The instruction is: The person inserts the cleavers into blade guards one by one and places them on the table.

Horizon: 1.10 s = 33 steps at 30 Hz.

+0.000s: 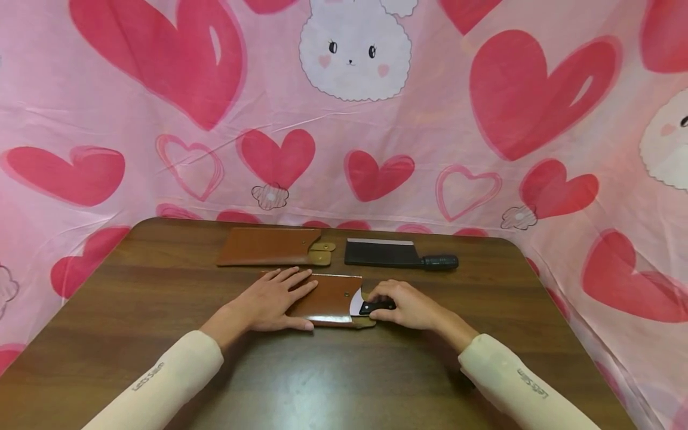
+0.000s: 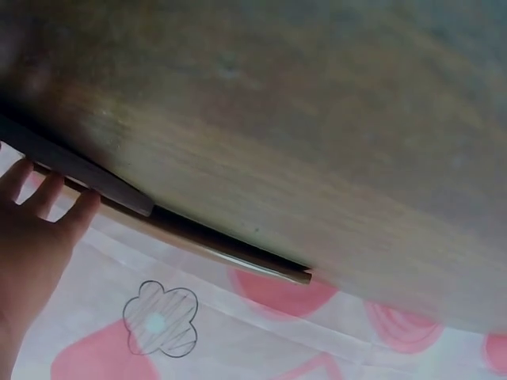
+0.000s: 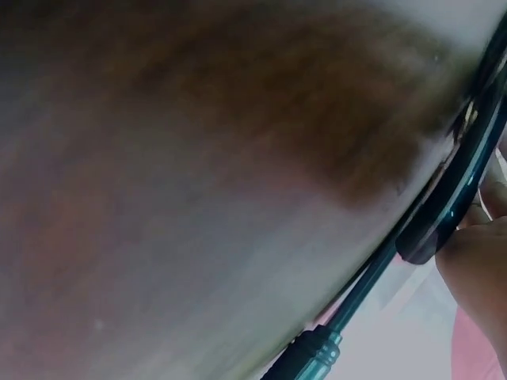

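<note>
My left hand (image 1: 271, 303) rests with straight, spread fingers on a brown leather knife sheath (image 1: 330, 294) that lies in front of me. From the sheath's right end sticks out a cleaver (image 1: 368, 308), with a short strip of bright blade and a black riveted handle showing. The rest of the blade is hidden inside the leather. My right hand (image 1: 411, 306) grips that handle between thumb and fingers. In the right wrist view the black handle (image 3: 447, 206) lies against the fingers. The left wrist view catches the left fingers (image 2: 79, 210) on the sheath's edge.
Behind the hands lie a second brown sheath (image 1: 263, 246) with tan snap straps and, to its right, a dark cleaver (image 1: 381, 252) with a black handle pointing right. All rest on a wooden table (image 1: 312, 382). A pink heart-patterned cloth (image 1: 322, 119) hangs behind it.
</note>
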Each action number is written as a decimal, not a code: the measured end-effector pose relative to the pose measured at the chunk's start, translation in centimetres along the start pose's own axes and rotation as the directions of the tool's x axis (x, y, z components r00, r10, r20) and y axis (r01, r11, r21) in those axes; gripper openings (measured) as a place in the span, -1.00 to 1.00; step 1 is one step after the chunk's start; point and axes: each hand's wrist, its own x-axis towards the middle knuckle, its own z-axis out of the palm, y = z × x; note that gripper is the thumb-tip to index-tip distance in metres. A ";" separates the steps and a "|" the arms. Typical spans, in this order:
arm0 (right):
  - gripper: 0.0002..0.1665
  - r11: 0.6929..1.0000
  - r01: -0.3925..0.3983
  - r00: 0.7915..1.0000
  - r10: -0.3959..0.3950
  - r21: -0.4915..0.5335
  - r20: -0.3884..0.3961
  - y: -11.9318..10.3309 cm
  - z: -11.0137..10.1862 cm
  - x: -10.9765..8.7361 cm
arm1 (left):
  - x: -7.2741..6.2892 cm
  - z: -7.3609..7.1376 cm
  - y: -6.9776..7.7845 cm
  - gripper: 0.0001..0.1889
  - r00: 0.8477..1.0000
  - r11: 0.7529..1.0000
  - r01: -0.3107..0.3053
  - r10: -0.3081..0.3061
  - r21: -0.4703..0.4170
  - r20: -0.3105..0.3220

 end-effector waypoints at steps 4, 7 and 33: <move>-0.68 1.000 -0.004 1.000 0.004 0.002 -0.021 0.1 -0.6 -0.1 | -0.1 -0.3 -0.4 -0.01 0.999 1.000 -0.007 0.007 -0.007 -0.034; -0.67 1.000 -0.009 0.999 0.008 -0.010 -0.050 0.2 -1.3 -0.2 | -0.1 -0.6 -0.8 -0.06 0.996 1.000 -0.011 0.012 0.003 -0.087; -0.59 0.958 -0.169 0.970 0.119 -0.232 -0.213 4.5 -5.1 -1.9 | 1.4 -1.5 -6.6 -0.10 0.966 0.983 0.164 -0.177 -0.085 -0.186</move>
